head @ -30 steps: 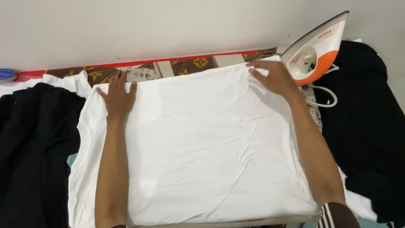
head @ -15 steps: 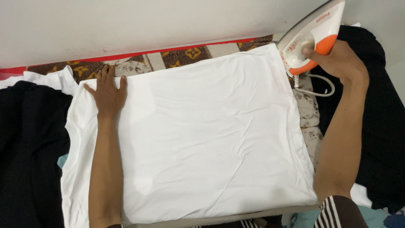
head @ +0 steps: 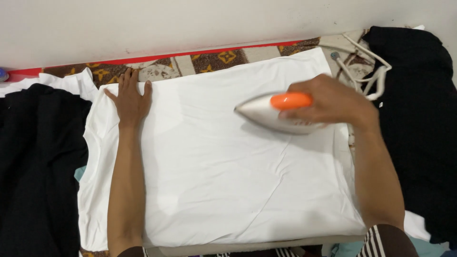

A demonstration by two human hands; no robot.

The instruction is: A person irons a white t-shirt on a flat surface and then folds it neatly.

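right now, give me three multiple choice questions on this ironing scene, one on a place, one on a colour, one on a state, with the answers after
1. Where does the left hand rest?
A. flat on the far left part of the white garment
B. on the iron's cord
C. on the black clothes at the right

2. What colour is the handle of the iron?
A. blue
B. orange
C. green

3. How does the iron stand?
A. upright on its heel by the wall
B. soleplate down on the white garment, gripped by the right hand
C. lying on the floor, untouched

Answers:
1 A, the palm lies flat with fingers spread on the white cloth near its far left corner.
2 B, an orange grip shows between the fingers.
3 B, the right hand closes on the handle and the iron lies flat on the cloth, tip pointing left.
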